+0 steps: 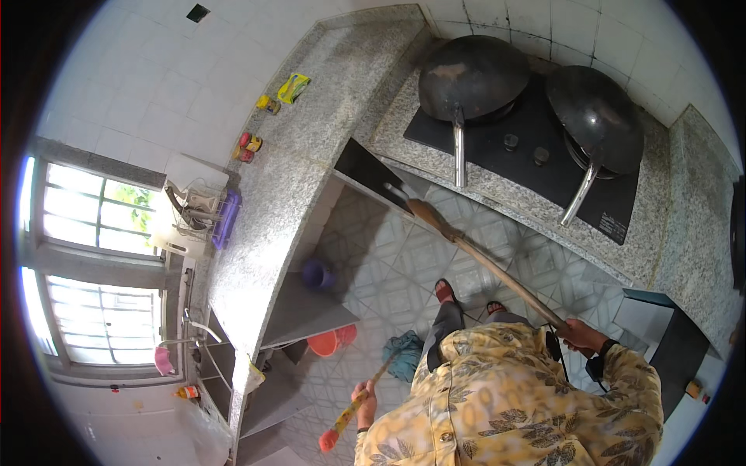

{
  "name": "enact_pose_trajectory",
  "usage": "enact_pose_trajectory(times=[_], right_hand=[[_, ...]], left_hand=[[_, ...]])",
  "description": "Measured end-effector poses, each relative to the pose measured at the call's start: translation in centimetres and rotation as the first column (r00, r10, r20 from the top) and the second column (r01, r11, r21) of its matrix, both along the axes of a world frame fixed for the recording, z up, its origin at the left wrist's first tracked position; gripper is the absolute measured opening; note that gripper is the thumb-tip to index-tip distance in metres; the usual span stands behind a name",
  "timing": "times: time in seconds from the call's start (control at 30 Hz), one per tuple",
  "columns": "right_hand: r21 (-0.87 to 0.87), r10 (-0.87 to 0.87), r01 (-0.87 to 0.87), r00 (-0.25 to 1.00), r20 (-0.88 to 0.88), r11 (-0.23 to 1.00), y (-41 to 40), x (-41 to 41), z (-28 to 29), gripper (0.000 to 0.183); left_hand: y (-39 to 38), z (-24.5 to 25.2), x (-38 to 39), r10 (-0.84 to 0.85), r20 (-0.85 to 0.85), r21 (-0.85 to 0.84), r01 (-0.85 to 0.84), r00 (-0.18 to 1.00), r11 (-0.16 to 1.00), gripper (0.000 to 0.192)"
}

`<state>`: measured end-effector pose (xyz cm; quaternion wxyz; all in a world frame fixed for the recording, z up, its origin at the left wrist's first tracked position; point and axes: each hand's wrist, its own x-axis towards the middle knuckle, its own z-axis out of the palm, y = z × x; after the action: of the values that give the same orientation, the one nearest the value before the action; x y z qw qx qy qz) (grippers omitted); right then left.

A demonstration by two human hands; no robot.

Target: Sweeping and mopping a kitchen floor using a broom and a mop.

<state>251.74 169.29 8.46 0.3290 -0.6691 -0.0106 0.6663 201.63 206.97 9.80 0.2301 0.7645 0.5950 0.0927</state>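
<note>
My right hand (583, 336) grips the end of a long wooden handle (513, 282). A narrow brown head (432, 220), like a broom's, continues from it beside an open black cabinet door (373, 175) under the stove counter; I cannot tell if they touch. Lower left, my left hand (366, 403) is closed around a yellow patterned pole (349, 413) with a red end cap (328, 440). At that pole's other end a bunched teal cloth (403, 355), like a mop head, lies on the tiled floor by my leg.
Two dark woks (472, 78) are tilted on the black cooktop (524, 131), handles jutting forward. A granite counter (326, 122) runs along the left. Below it, a grey cabinet door (303, 309) stands open near a purple bucket (317, 272) and a red bucket (324, 343).
</note>
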Motion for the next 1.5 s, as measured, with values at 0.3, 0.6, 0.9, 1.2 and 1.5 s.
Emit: enact_pose_trajectory(times=[0.3,0.6,0.9,1.2,1.5], right_hand=[[-0.028,0.112,-0.108,0.975,0.19,0.994,6.6,-1.0,3.0,0.02],[0.036,0.139,-0.156,0.945,0.296,0.987,11.8,0.9,6.2,0.035],[0.263,0.125,-0.212,0.942,0.311,0.941,20.9,3.5,6.3,0.035],[0.453,-0.154,-0.017,0.929,0.337,0.892,41.0,-2.9,-3.9,0.018],[0.539,-0.43,0.498,0.865,-0.259,0.679,56.6,-7.2,-8.8,0.027]], left_hand=[[7.7,-3.2,2.4,0.073,0.298,-0.246,0.002,0.952,0.969,0.023],[9.5,-2.6,0.8,0.078,0.194,-0.293,-0.018,0.978,0.956,0.026],[10.1,-1.9,-0.5,0.118,0.18,-0.348,-0.05,0.977,0.936,0.028],[11.1,-1.9,0.8,0.161,0.229,-0.401,-0.057,0.96,0.914,0.033],[12.0,-0.6,1.8,0.155,0.139,-0.358,-0.097,0.978,0.929,0.033]])
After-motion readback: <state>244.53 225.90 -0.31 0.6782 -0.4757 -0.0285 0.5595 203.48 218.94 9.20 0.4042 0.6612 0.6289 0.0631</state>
